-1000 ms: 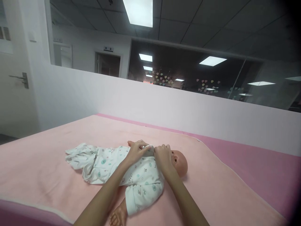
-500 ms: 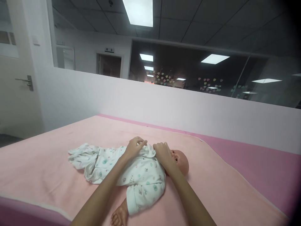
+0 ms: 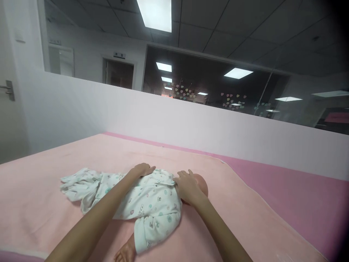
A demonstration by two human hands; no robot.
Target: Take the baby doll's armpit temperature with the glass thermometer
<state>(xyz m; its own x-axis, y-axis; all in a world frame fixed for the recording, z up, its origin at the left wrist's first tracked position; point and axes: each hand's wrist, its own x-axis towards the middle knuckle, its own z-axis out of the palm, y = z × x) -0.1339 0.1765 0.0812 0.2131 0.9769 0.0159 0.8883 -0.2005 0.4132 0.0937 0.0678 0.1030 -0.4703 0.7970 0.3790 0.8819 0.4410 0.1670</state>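
A baby doll (image 3: 201, 183) lies on its back, head to the right, in a white printed onesie (image 3: 152, 200). My left hand (image 3: 143, 170) rests on the far side of the onesie's front, fingers stretched out over the cloth. At the collar, my right hand (image 3: 188, 186) touches the neck area with its fingers apart. It hides the doll's face and part of its head. One doll hand (image 3: 125, 251) sticks out of the near sleeve, toward me. The leg end of the onesie lies bunched at the left.
A pink blanket (image 3: 245, 214) covers the bed beneath the doll, over a darker pink sheet (image 3: 289, 178) at the right. Behind stands a low white wall (image 3: 174, 116) with glass above it. A door with a metal handle (image 3: 10, 90) is at the far left.
My right hand's fingers have opened from a curled grip at the collar. My left hand has moved down the chest and flattened. The whole view has shifted, putting the doll farther left.
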